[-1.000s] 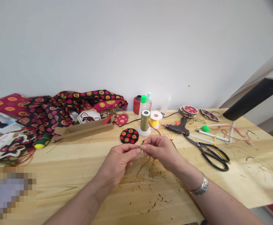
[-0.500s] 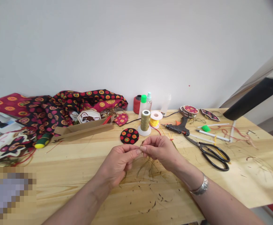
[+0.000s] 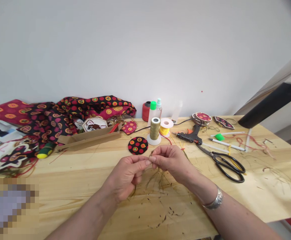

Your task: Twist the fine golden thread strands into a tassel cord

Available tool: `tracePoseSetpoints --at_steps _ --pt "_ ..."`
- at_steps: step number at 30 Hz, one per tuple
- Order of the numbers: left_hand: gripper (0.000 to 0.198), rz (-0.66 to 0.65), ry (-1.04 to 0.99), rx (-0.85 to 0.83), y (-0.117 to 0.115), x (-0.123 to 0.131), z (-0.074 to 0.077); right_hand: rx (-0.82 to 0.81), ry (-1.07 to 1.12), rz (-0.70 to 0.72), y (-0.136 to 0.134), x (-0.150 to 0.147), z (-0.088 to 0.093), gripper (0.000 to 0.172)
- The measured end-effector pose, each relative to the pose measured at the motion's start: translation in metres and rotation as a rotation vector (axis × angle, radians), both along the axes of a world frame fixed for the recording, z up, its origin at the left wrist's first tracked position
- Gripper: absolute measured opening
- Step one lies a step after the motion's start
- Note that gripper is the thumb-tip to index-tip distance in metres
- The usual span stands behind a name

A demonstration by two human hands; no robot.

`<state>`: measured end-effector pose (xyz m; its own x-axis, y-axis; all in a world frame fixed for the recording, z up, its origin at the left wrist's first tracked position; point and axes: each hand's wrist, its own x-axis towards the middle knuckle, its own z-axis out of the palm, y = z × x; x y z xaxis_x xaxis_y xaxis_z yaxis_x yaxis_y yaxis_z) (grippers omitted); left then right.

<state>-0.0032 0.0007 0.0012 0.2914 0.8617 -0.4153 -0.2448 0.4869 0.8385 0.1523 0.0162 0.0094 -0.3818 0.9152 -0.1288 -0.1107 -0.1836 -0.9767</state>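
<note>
My left hand [image 3: 126,176] and my right hand [image 3: 171,163] meet fingertip to fingertip above the table, both closed in a pinch. Between them is olive-brown thread [image 3: 152,152]; only a small tip shows, the rest being covered by the fingers. More thin strands come out below the left hand. Loose olive threads [image 3: 161,182] and dark snippets lie on the wood under the hands. Just beyond the fingers are a round black fabric piece with red dots [image 3: 138,145] and an upright olive thread cone [image 3: 155,129].
Yellow cord [image 3: 165,128] on a spool, a glue gun [image 3: 191,136] and black-handled scissors [image 3: 229,163] lie to the right. Bottles stand by the wall. Patterned cloth [image 3: 90,103] and a cardboard tray [image 3: 90,139] fill the left back. A black lamp-like tube [image 3: 270,105] juts in at right.
Both hands keep their pinch in nearly the same place. The left hand's lower fingers have shifted slightly.
</note>
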Motion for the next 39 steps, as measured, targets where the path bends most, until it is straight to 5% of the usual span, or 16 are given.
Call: tracePoseSetpoints --at_steps 12,22,29,39 --pt "0.016 0.129 0.001 0.01 0.003 -0.002 0.0 0.053 -0.021 0.031 0.001 0.0 -0.005 0.019" --pt "0.018 0.213 0.057 0.069 0.005 -0.003 -0.002 0.439 -0.392 -0.075 0.001 0.003 -0.001 0.015" --pt "0.02 0.263 0.124 0.135 0.007 0.0 -0.003 0.426 -0.479 -0.099 -0.007 0.0 -0.003 0.018" --pt "0.016 0.225 0.001 0.084 0.006 -0.001 -0.004 0.784 -0.731 0.055 -0.021 -0.008 -0.002 0.02"
